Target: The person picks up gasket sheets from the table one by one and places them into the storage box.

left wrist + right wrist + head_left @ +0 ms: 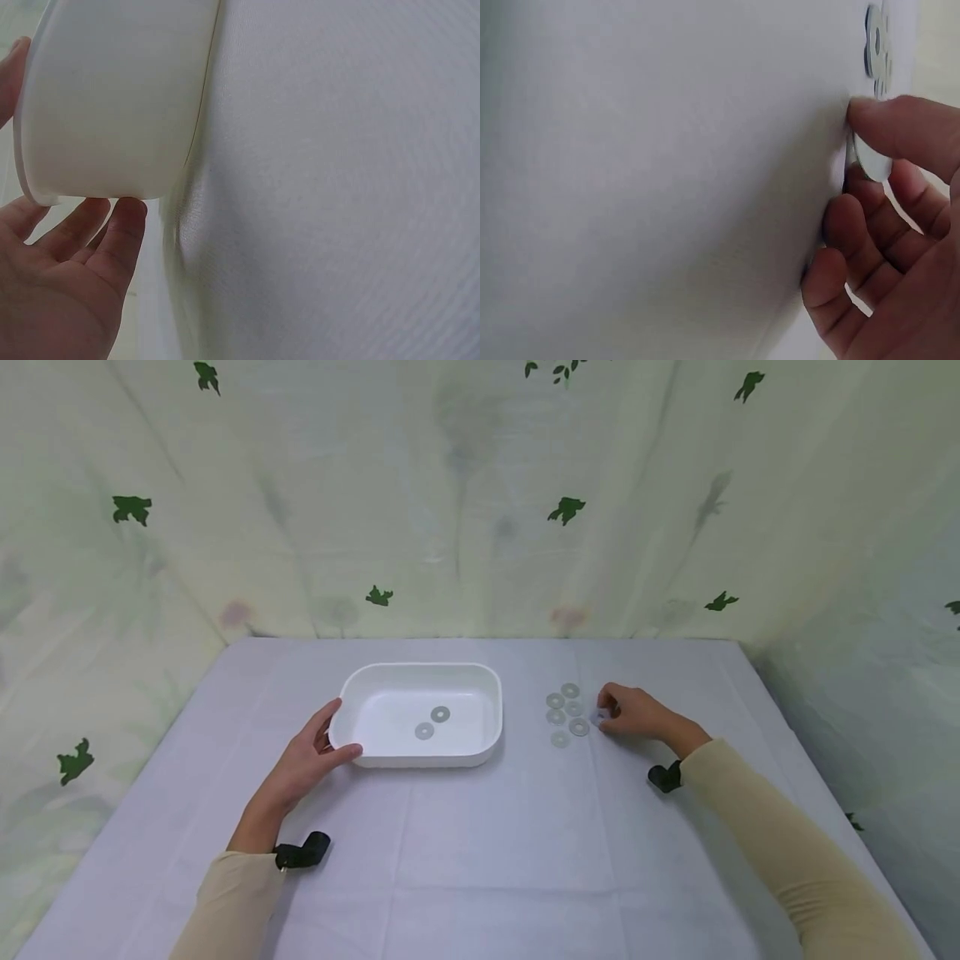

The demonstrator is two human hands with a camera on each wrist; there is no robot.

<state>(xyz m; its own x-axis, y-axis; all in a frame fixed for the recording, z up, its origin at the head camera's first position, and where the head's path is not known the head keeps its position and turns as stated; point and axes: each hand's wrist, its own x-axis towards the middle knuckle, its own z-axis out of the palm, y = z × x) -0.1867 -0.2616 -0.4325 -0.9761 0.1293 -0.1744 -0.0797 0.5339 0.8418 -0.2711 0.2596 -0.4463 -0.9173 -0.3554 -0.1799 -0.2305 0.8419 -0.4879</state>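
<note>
Behind the tray (420, 760) and along both of its sides hangs a pale sheet (375, 468), printed with dark green leaf-like shapes and faint flowers. Beneath the tray spreads the desk (487, 852), white and crossed by fold creases. To the tray's near right, the right sleeve (787, 852), beige, slants over the desk; to its near left is the left sleeve (232, 902), alike in colour.

White, oblong and round-cornered, the tray stands upright, long side towards the person. At its left end the left grip (303, 764) holds it, thumb on the rim by the near corner, fingers against the outer end wall. Right of the tray and apart from it, the right grip (637, 714) is narrow, pinching a tilted washer between thumb and finger. Nearer than the tray, on the wrists, sit the left camera (303, 852) and the right camera (665, 777), both black.

Between the tray and the right grip lie six washers (571, 710), grey, flat and loosely clustered. Two washers (435, 717) lie on the tray's floor, close together; its right wall stands between them and the cluster. The tilted washer (874, 159) is partly hidden by the thumb; whether its edge touches the desk, I cannot tell.
</note>
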